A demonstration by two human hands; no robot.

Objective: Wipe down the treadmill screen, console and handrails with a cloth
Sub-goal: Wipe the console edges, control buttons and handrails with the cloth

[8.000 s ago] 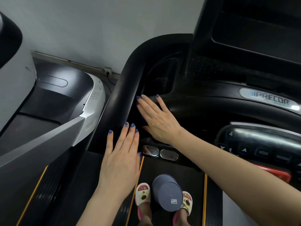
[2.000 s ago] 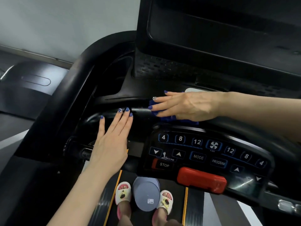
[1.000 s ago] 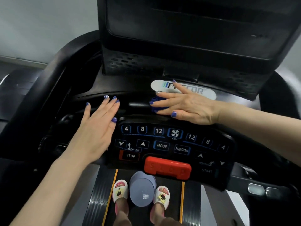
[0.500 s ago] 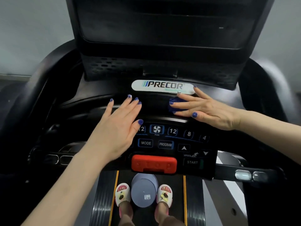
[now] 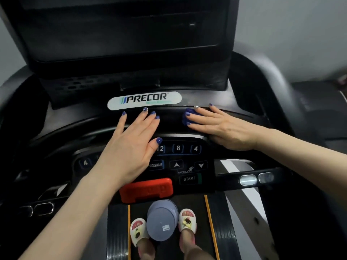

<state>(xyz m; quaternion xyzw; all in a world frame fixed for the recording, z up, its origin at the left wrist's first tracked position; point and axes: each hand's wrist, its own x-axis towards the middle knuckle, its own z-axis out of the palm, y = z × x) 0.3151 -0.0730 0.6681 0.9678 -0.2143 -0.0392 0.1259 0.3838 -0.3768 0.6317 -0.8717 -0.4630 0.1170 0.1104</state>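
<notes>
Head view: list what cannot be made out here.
- Cloth: mostly hidden under the right hand; only a blue edge shows.
- Keypad: its left buttons are covered by the left hand.
- Red stop bar: lettering too blurred to read.
- Screen: cut off by the top edge.

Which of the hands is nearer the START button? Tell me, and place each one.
Left. The left hand lies flat over the keypad, its heel just left of the START button. The right hand presses the blue cloth on the ledge above it.
</notes>
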